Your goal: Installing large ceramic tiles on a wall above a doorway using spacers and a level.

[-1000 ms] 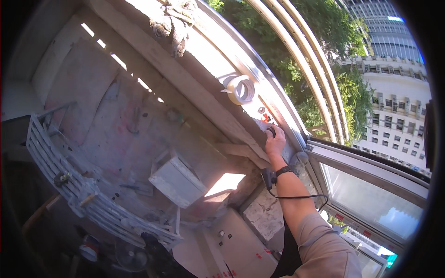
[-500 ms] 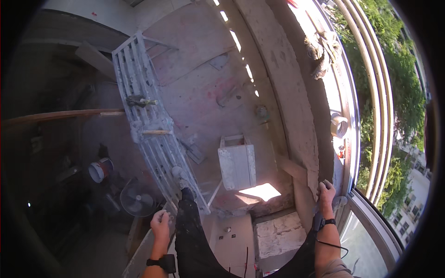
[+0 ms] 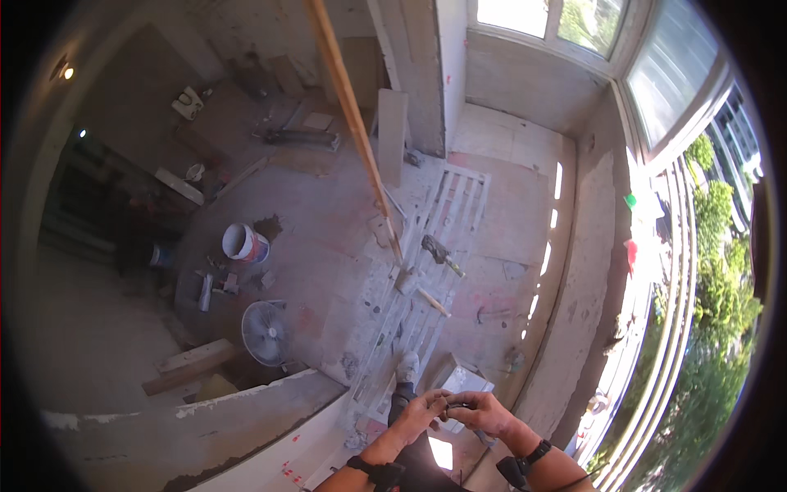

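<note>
My left hand [image 3: 420, 414] and my right hand [image 3: 485, 412] meet in front of my body, low in the picture. Both sets of fingers are bent and pinched together. Something small and dark seems to be between them, too small to name. Below them one foot [image 3: 407, 366] in a pale, dusty shoe stands on a whitish slatted trestle bench [image 3: 469, 190]. A hammer [image 3: 433, 302] with a pale wooden handle lies on the bench, out of reach of the fingers. Beside it lies a dark, dirty tool [image 3: 436, 248], its kind unclear.
A long wooden pole [image 3: 352, 115] slants down to the bench. On the dusty floor to the left stand a white bucket [image 3: 243, 243] and a round fan [image 3: 264, 332]. A low wall [image 3: 205, 430] runs at lower left. A white box-like stool [image 3: 461, 380] stands beyond my hands; windows [image 3: 676, 66] line the right.
My view has swung toward the room on the left. My hands, far apart before with the right one by the window wall, have come together in front of me.
</note>
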The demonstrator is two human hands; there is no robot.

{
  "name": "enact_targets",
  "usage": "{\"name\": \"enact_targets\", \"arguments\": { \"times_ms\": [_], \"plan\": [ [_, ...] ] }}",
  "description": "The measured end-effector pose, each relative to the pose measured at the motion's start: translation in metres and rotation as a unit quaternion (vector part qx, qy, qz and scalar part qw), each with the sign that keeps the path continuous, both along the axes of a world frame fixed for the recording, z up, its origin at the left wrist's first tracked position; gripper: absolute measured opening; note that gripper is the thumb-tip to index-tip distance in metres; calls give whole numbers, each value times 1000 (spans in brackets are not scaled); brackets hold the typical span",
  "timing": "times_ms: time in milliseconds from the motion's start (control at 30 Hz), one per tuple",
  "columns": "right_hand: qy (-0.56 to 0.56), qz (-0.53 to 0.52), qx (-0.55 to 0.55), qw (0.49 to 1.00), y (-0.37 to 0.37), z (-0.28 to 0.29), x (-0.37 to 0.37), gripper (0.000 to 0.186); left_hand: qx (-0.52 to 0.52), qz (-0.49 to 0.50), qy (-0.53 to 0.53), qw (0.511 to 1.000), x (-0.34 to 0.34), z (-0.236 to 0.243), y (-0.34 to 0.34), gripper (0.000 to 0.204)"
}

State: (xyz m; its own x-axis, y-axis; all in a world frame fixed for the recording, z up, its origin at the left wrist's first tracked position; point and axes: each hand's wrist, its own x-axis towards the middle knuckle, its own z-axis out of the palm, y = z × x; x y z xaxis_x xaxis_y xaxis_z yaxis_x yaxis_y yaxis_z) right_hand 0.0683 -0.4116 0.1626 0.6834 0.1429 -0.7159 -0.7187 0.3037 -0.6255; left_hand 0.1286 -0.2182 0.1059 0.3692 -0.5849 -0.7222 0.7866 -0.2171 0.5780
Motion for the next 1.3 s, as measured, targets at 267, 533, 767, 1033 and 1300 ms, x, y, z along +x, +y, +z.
{"name": "enact_targets", "arguments": {
  "times_ms": [267, 533, 767, 1033, 1300],
  "plan": [
    [-91, 103, -135, 981, 73, 40, 159, 65, -33, 190, 10, 981, 141, 31, 109, 20],
    [-175, -52, -146, 972, 68, 128, 287, 30, 57, 264, -175, 947, 241, 125, 227, 25],
    [-555, 38, -392, 733, 105, 181, 359, 9, 122, 364, -303, 872, 234, 222, 218, 28],
    [-354, 137, 190, 905, 110, 262, 430, 33, 191, 414, -434, 777, 226, 269, 271, 27],
    [-629, 433, 239, 600, 227, 268, 405, 20, 134, 508, -446, 725, 209, 296, 235, 30]
  ]
}}
